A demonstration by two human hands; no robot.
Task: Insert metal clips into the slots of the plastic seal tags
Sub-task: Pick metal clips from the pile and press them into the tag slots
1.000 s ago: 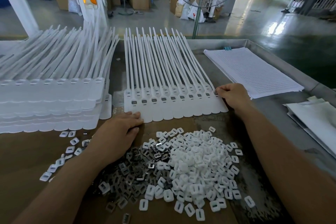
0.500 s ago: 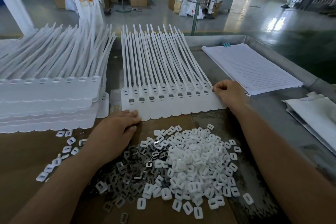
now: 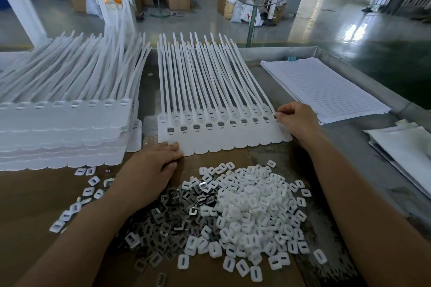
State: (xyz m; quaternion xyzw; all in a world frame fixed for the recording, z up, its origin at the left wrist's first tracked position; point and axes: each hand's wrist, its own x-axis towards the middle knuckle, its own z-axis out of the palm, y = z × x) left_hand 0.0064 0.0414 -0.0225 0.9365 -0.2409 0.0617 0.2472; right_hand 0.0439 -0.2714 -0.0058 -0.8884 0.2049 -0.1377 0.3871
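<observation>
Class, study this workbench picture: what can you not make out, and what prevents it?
Head view: whether the right hand pinches anything; it covers the last slot in the row of white plastic seal tags.
Head view: the stacked white seal tags run off the left edge.
Head view: the print on the lined white paper stack is too small.

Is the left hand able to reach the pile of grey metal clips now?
Probably yes: the left hand lies beside the pile of grey metal clips, nothing between them.
</observation>
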